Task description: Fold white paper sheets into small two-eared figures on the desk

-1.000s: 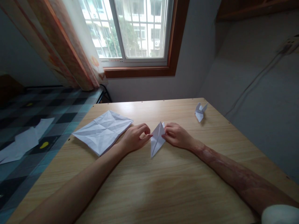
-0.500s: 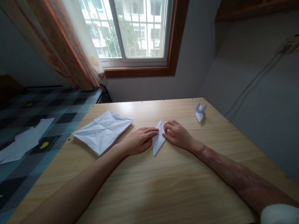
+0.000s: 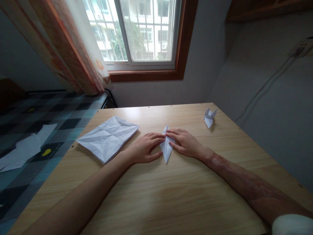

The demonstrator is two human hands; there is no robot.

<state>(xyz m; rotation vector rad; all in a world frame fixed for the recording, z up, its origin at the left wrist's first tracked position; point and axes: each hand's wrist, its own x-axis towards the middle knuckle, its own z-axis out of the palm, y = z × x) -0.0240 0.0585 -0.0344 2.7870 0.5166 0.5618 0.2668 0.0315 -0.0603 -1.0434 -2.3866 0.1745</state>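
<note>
A small white folded paper piece (image 3: 166, 149), narrow and pointed at both ends, lies flat on the wooden table (image 3: 171, 195). My left hand (image 3: 144, 147) rests flat to its left, fingers stretched out with the fingertips pressing the paper's left edge. From the right, my right hand (image 3: 184, 142) lies with straight fingers pressing down on the paper's upper right part. Both hands are flat and open on the piece.
A creased white paper stack (image 3: 107, 137) lies left of my hands. A small folded paper figure (image 3: 209, 117) stands at the table's far right corner. More white sheets (image 3: 24, 147) lie on a checkered bed at left. A window and curtain are behind.
The paper piece stood raised between pinching fingers a second ago. It has been lowered flat, turned slightly, and both hands have flattened onto it.
</note>
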